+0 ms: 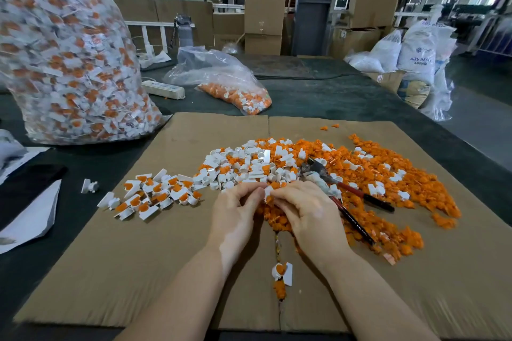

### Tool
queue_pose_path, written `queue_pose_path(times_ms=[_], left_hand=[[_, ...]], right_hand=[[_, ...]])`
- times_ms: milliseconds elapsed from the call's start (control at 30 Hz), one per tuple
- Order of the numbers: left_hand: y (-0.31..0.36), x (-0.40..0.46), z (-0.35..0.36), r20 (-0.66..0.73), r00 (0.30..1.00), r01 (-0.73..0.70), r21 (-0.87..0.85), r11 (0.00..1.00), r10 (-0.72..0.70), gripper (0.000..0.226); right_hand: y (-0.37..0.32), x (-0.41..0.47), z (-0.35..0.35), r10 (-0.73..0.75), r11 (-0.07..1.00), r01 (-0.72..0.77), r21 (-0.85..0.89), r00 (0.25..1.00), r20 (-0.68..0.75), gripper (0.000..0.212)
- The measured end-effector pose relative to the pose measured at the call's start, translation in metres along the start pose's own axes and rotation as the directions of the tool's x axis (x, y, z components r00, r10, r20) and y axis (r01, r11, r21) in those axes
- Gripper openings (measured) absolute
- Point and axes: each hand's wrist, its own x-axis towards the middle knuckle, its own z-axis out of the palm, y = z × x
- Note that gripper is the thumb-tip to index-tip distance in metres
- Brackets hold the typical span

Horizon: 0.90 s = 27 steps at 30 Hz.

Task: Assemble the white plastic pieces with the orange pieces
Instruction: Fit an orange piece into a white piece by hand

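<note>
Head view: both hands meet over a cardboard sheet (166,271), pinching one white plastic piece (268,191) between their fingertips.

Left hand (235,213) and right hand (307,210) each grasp that piece at the near edge of the mixed pile of orange pieces (388,174) and loose white parts. Finished white-and-orange assemblies (155,192) lie to the left, red-handled pliers (346,191) rest on the pile at right, and a large full bag (69,58) stands far left.

Orange pieces (388,185), white plastic pieces (243,163), brown cardboard (138,271), red-black pliers (357,194)
</note>
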Motion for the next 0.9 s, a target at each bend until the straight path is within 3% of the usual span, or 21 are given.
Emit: queue_pose_path(times_ms=[100,200,400,900], left_hand=[[0.0006,-0.0027,-0.0005,0.089,0.996,0.027,-0.04,0.999,-0.023,0.027],[0.0008,-0.0045,0.0018,0.147,0.987,-0.086,0.095,0.992,0.071,0.037],[0.0031,-0.0062,0.0049,0.1,0.987,-0.145,0.231,0.962,0.125,0.032],[0.0035,-0.009,0.0058,0.101,0.982,-0.181,0.251,0.951,0.161,0.03]], right_hand=[[0.0018,-0.0019,0.0031,0.089,0.995,-0.088,0.038,0.996,-0.021,0.007],[0.0009,-0.0041,0.0043,0.126,0.991,-0.124,0.046,0.992,-0.023,0.005],[0.0006,-0.0079,0.0017,0.168,0.986,-0.166,0.036,0.982,-0.081,0.014],[-0.0004,-0.0087,-0.0003,0.103,0.994,-0.103,0.022,0.994,-0.019,0.006]])
